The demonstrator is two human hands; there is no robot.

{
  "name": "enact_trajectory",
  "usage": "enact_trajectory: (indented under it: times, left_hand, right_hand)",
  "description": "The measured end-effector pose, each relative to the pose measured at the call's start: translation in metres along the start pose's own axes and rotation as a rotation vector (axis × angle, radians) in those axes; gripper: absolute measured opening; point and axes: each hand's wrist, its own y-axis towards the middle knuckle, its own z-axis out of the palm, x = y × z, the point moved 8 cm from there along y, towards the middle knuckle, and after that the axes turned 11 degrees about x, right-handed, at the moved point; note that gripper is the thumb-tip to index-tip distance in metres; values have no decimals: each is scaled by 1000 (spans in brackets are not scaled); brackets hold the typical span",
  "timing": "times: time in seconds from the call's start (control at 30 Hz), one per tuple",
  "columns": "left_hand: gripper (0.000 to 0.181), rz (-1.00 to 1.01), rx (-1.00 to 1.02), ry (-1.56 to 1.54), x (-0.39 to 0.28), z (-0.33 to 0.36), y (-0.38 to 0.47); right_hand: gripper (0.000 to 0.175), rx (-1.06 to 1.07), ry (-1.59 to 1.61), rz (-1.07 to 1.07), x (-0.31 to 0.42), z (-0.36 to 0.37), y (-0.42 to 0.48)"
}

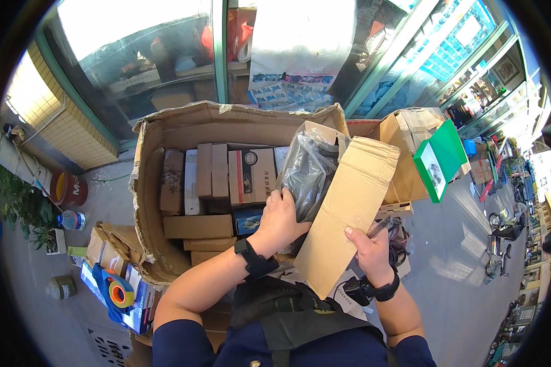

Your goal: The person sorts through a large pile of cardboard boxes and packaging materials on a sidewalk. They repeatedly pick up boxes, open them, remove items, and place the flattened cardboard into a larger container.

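Note:
A narrow open cardboard box [349,202] leans at a slant in front of me, its broad plain side facing up. From its opening a dark item in a clear plastic bag [308,172] shows; the plastic hides its exact kind. My left hand [278,222] grips this bag, fingers curled at its left side and thumb across its lower part. My right hand [372,252] clasps the right edge of the box, thumb flat on the cardboard. A thin dark pen-like tool [379,226] also sticks out of that hand. Both wrists wear black straps.
A large worn carton [140,183] holds several smaller boxes, among them a printed brown box [252,176]. At right, a green open box [441,160] rests on a taller carton [402,169]. Tape rolls [120,293] lie at lower left. Beyond are glass panels, a red bucket [68,188] and a motorbike [500,234].

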Motion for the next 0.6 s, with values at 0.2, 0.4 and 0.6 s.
enact_trajectory:
  times: [0.2,0.4,0.6]
  left_hand:
    - [88,-251,123,-136,18,31,-15]
    - [87,-351,-89,-195,8,50,-34]
    - [75,-201,-323,-303,-34,43,-53]
  right_hand:
    - [23,98,48,11,-3,-9,-35]
    - [23,141,116,-65,-7,-26,-56]
    - [22,11,-61,-116,-12,-66,-67]
